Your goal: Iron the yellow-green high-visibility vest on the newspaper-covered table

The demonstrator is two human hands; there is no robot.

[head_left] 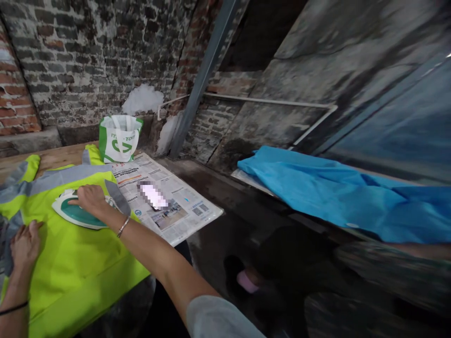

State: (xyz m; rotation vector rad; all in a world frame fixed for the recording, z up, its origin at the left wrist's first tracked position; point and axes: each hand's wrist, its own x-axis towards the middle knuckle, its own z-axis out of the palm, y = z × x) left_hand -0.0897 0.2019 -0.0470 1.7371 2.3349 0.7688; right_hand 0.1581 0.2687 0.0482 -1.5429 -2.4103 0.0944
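A bright yellow-green garment with grey bands (70, 253) lies spread over the table at the left. My right hand (90, 198) is closed around the handle of a white and teal iron (82, 217), whose sole rests on the fabric. On the garment's left side my left hand (26, 245) lies against the cloth, fingers loosely extended. To the right of the garment, a blurred-out phone-like thing (154, 195) with a bright face lies on a newspaper (192, 199).
A green and white bag (120, 141) stands at the table's back, near a brick wall (88, 61). Blue cloth (334, 188) covers a surface on the right. Dark floor (239, 211) runs between, with a foot in a pink sock (247, 280). A metal post (207, 70) slants upward behind.
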